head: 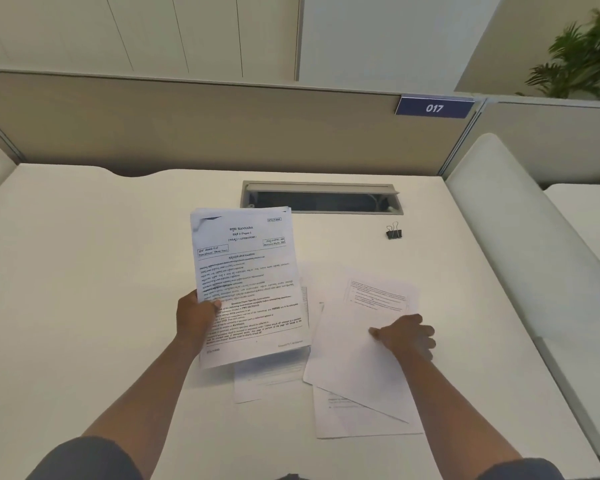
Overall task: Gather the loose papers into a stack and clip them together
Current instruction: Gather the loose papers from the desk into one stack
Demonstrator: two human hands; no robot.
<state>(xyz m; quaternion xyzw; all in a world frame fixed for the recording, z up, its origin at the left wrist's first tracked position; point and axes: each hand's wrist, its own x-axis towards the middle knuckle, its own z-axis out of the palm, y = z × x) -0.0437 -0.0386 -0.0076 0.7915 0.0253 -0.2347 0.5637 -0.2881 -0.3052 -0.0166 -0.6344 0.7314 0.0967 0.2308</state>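
Note:
My left hand (pixel 197 318) grips a stack of printed papers (pixel 248 282) by its left edge and holds it tilted above the white desk (pixel 84 271). The top page carries dense black text. My right hand (pixel 407 336) lies on a loose, mostly blank sheet (pixel 357 362) to the right, its fingers curled over the sheet's right side. Another loose sheet (pixel 347 417) lies under that one, nearer to me, and one more (pixel 267 379) shows beneath the held stack. A black binder clip (pixel 394 231) sits alone on the desk, far right of the stack.
A grey cable slot (pixel 321 199) is sunk into the desk behind the papers. A beige partition (pixel 222 126) with a blue "017" plate (pixel 434 107) closes the back. A white padded divider (pixel 520 230) runs along the right, and a plant (pixel 582 60) stands beyond it.

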